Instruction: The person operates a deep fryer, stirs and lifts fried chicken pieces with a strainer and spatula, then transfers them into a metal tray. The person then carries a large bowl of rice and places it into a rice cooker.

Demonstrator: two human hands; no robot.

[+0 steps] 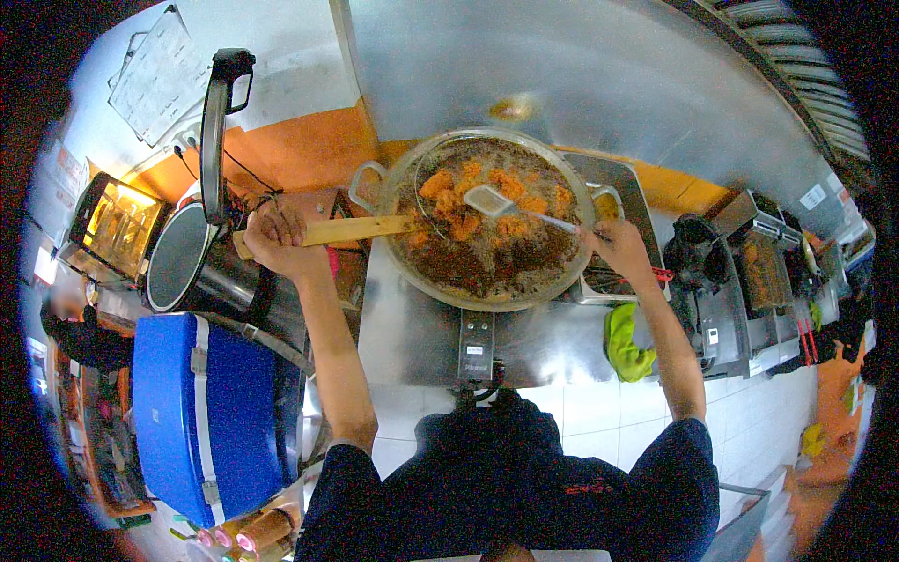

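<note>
A wide metal pan [382, 211] with two loop handles is full of dark, bubbling oil. Golden-orange fried pieces [448, 208] float in it, mostly in the far half. My left hand [278, 242] is closed around the flat wooden handle of a large wire skimmer [351, 230], whose round head dips among the pieces. From the right, my right hand [618, 245] grips the pale handle of a small skimmer [489, 200]. Its squarish, light head is over the pieces near the pan's middle; whether it touches them I cannot tell.
A control box [477, 347] sits at the counter's front. Right of the pan are a metal tray [599, 173], a green cloth [627, 344] and black pans [698, 248]. Leftward stand an open-lidded black cooker [220, 276], a blue cooler box [211, 412] and a lit display case [114, 228].
</note>
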